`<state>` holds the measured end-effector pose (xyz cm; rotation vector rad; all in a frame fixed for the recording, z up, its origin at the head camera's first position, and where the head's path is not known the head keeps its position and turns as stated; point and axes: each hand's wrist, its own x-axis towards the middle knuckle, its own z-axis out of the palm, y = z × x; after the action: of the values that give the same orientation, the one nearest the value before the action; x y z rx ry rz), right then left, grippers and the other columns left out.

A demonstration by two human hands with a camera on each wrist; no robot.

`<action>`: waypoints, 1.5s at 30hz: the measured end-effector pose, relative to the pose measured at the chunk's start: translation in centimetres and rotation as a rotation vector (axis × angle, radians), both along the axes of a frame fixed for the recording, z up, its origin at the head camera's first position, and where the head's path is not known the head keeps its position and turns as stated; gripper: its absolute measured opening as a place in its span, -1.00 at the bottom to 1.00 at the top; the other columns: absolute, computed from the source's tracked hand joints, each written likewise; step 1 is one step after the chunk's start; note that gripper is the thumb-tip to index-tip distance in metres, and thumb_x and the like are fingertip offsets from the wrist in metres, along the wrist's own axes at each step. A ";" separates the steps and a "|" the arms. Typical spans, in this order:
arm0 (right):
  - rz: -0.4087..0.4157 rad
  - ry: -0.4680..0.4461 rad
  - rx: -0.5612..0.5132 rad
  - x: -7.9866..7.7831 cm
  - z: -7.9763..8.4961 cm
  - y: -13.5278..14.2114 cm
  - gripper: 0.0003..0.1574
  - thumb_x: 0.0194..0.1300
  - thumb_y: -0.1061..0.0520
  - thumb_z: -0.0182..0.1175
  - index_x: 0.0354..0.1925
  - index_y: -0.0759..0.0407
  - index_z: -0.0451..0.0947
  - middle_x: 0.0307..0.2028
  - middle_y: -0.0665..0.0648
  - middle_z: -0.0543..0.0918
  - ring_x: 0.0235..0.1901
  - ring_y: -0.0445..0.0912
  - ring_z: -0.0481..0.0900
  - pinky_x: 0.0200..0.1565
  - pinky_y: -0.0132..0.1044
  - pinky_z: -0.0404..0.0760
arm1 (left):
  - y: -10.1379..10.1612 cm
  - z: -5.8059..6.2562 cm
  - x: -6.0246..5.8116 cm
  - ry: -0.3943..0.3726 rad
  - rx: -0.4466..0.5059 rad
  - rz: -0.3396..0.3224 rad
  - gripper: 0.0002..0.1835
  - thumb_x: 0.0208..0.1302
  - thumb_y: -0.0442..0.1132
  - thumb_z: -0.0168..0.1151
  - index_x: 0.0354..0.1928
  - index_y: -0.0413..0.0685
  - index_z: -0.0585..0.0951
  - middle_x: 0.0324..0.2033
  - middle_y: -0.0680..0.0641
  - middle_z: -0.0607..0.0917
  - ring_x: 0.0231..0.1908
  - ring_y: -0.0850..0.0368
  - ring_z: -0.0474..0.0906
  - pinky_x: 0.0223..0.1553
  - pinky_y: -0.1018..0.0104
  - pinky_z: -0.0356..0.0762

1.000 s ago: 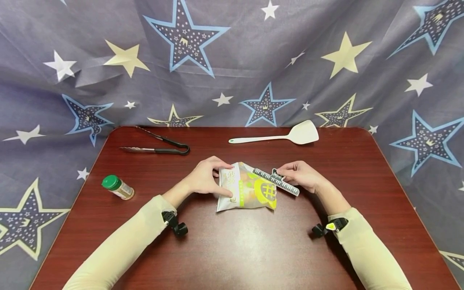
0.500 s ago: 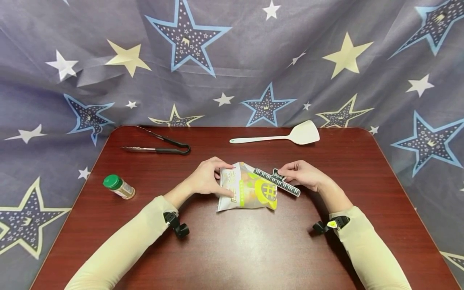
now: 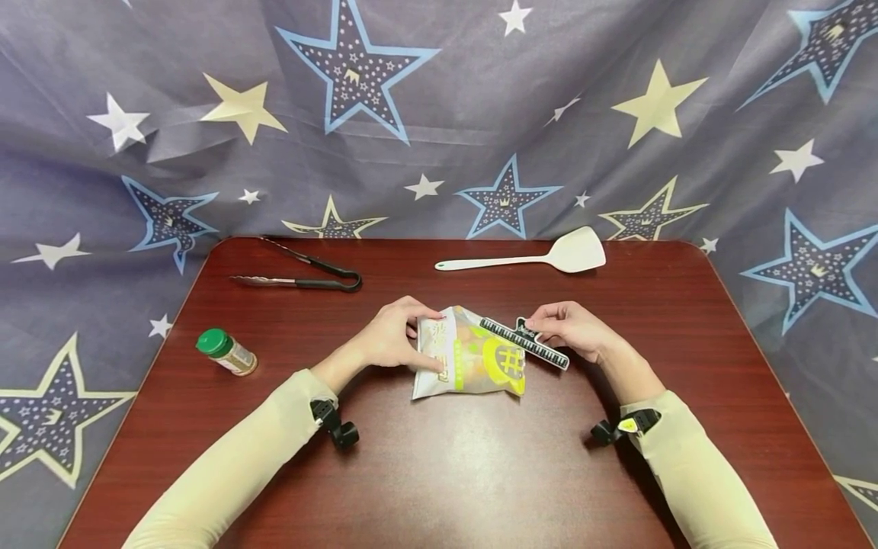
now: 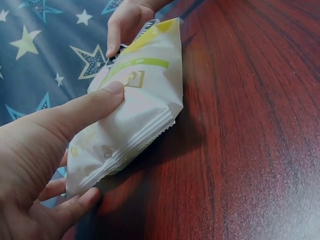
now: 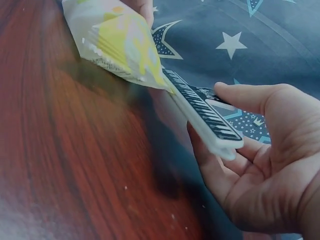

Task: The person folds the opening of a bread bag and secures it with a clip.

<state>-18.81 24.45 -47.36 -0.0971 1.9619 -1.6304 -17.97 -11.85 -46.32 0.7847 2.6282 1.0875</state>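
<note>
A white and yellow snack bag (image 3: pixel 473 354) lies tilted in the middle of the table. My left hand (image 3: pixel 391 335) grips its left end, thumb on the front and the other fingers behind, as the left wrist view shows for the bag (image 4: pixel 135 100). A long bag clip (image 3: pixel 524 343) with a piano-key pattern slants across the bag's upper right corner. My right hand (image 3: pixel 572 332) pinches the clip's handle between thumb and fingers. In the right wrist view, the clip (image 5: pixel 205 107) meets the bag's corner at its far end, while its near end sticks out free.
Black-handled tongs (image 3: pixel 322 284) lie at the back left, and a white spatula (image 3: pixel 576 250) at the back right. A green-capped seasoning bottle (image 3: pixel 229 352) lies on the left of the table (image 3: pixel 453 473). A star-patterned cloth (image 3: pixel 439 114) hangs behind.
Hardly anything differs. Both hands, the bag and the clip keep their places; the whole head view has shifted very slightly.
</note>
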 end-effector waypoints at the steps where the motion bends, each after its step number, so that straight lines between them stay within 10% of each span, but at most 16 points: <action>1: -0.009 0.000 -0.001 0.0 0.0 -0.1 -0.76 0.50 0.19 0.24 -0.35 -0.02 0.69 -0.38 -0.15 0.69 -0.34 -0.22 0.64 -0.18 -0.35 0.71 | 0.0 0.0 0.0 0.001 0.002 -0.001 -0.12 -0.23 0.06 0.83 0.24 0.00 0.73 0.07 -0.08 0.66 -0.14 0.06 0.65 -0.04 0.25 0.74; 45: 0.018 -0.046 -0.070 -2.3 -0.5 -2.2 -0.70 0.56 0.24 0.19 -0.31 -0.02 0.73 -0.43 -0.12 0.74 -0.40 -0.26 0.68 -0.25 -0.40 0.74 | -0.2 0.0 0.2 -0.001 0.019 -0.036 -0.16 -0.20 0.01 0.83 0.23 -0.03 0.74 0.08 -0.12 0.62 -0.03 0.06 0.64 0.03 0.22 0.76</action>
<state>-21.12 22.23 -47.88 -0.1029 1.8647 -1.6758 -17.82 -12.07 -46.34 0.8315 2.5966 1.1054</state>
